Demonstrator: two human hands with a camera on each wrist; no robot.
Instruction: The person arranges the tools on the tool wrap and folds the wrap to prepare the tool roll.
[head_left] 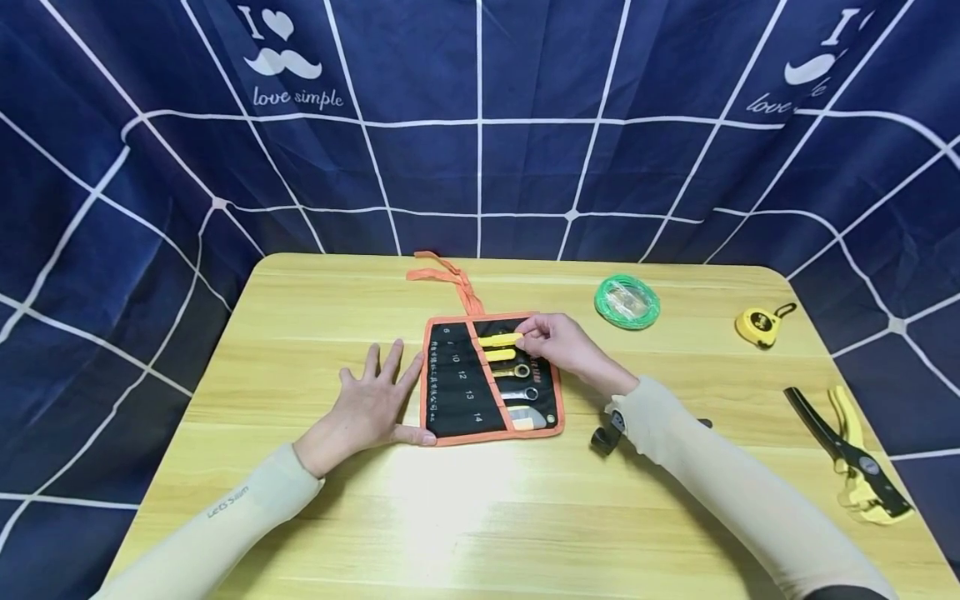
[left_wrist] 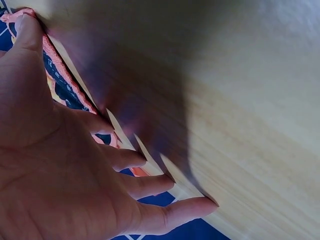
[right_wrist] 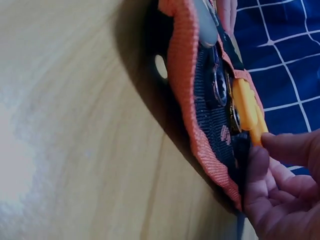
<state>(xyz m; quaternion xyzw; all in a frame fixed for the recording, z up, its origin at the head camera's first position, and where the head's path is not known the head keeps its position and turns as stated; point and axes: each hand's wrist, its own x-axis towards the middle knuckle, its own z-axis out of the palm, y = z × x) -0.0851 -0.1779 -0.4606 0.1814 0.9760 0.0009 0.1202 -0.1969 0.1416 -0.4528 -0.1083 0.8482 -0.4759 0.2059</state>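
A black tool roll with orange edging [head_left: 465,379] lies unrolled on the table, its slots marked with numbers. My right hand [head_left: 566,346] pinches the end of a yellow handle [head_left: 497,340] in the topmost slot between thumb and forefinger; the rest of that tool is hidden in the pocket. Just below sit a second yellow handle [right_wrist: 244,102], two ring-ended wrenches [head_left: 519,370] and a grey-and-yellow piece [head_left: 527,418]. With fingers spread, my left hand [head_left: 363,410] rests at the roll's left side, thumb on its lower left corner.
Orange ties [head_left: 453,275] trail from the roll's top. Toward the back right lie a coil of green wire [head_left: 606,308] and a yellow tape measure [head_left: 757,327]. A black-and-yellow plier-like tool [head_left: 862,467] lies at the right edge. Some black object [head_left: 603,440] is by my right wrist.
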